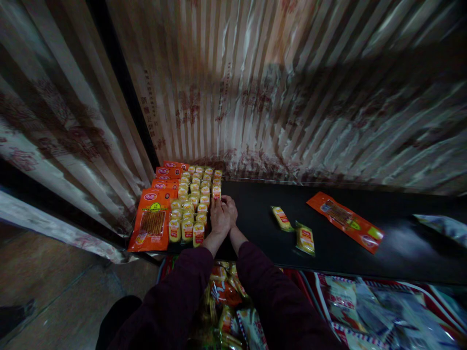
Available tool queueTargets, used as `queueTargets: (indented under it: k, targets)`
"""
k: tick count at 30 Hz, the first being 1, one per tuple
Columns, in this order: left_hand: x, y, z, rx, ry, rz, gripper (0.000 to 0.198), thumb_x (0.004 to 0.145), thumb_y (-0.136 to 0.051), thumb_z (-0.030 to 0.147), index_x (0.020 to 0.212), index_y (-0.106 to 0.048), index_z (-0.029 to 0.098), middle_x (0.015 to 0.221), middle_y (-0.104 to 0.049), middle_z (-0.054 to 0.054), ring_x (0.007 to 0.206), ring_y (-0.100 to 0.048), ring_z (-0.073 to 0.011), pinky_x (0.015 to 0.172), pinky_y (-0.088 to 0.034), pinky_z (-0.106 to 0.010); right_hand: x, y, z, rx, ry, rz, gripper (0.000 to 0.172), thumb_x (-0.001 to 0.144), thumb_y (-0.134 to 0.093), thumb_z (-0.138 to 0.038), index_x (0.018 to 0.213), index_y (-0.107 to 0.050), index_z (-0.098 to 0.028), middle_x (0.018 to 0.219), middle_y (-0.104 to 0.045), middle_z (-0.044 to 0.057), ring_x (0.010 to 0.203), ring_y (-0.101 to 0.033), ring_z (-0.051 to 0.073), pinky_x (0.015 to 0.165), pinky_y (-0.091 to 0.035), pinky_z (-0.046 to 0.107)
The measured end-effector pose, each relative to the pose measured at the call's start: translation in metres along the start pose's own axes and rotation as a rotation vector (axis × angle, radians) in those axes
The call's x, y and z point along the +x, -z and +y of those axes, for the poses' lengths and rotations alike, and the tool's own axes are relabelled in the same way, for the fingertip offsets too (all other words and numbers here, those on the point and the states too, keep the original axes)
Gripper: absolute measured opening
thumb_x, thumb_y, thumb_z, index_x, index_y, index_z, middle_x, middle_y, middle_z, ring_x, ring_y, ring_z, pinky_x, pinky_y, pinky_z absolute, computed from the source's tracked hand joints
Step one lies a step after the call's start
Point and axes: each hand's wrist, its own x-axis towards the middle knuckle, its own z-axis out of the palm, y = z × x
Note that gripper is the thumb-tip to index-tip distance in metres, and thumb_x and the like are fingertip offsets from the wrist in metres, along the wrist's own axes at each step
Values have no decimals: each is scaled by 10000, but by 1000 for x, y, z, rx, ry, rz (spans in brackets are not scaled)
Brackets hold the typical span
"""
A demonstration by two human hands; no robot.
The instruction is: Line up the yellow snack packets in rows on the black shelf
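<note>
Hands (221, 217) by yellow packets (194, 200), orange packs (160, 201), curtain (248, 116) behind

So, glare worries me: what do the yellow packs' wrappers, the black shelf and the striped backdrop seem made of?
Yellow packs' wrappers: glossy, clear plastic film, likely, from their see-through edges and shine.
Black shelf: smooth, perhaps painted metal or laminate; its soft sheen leaves that open.
Striped backdrop: probably thin plastic sheeting, given the creases and bright streaks.
</note>
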Motion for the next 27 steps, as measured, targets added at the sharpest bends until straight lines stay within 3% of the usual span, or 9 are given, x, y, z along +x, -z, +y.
queueTargets:
  k: [9,15,21,27]
  targets:
    - [-7,-10,-2,4,12,39,404,871,-318,203,1191,-553,123,1311,-523,-148,1305,-381,-223,1089,-280,-358,-1,3,-2,-77,-9,-25,221,783,-486,-240,991,-552,-206,964,-610,39,857,-578,162,745,-455,261]
    - [-8,-4,-7,-17,-84,49,401,858,-350,211,1185,-568,134,1288,-548,-147,1299,-392,-263,1106,-266,-415,-2,4,0,-97,18,-47,219,798,-464,-243,993,-556,-205,999,-613,50,855,-585,159,738,-462,258]
    - [-1,0,-11,-21,-91,3,410,858,-343,201,1191,-566,112,1296,-543,-150,1303,-392,-253,1118,-257,-390,-2,8,-4,-118,-33,-71,253,791,-484,-240,1031,-558,-208,987,-636,39,853,-597,167,717,-461,259]
    - [-1,0,-10,-33,-69,32,407,846,-341,194,1168,-578,116,1259,-574,-139,1293,-406,-242,1118,-264,-394,-1,10,-3,-105,-31,-109,242,810,-474,-248,1038,-550,-220,984,-651,31,873,-599,165,750,-458,267]
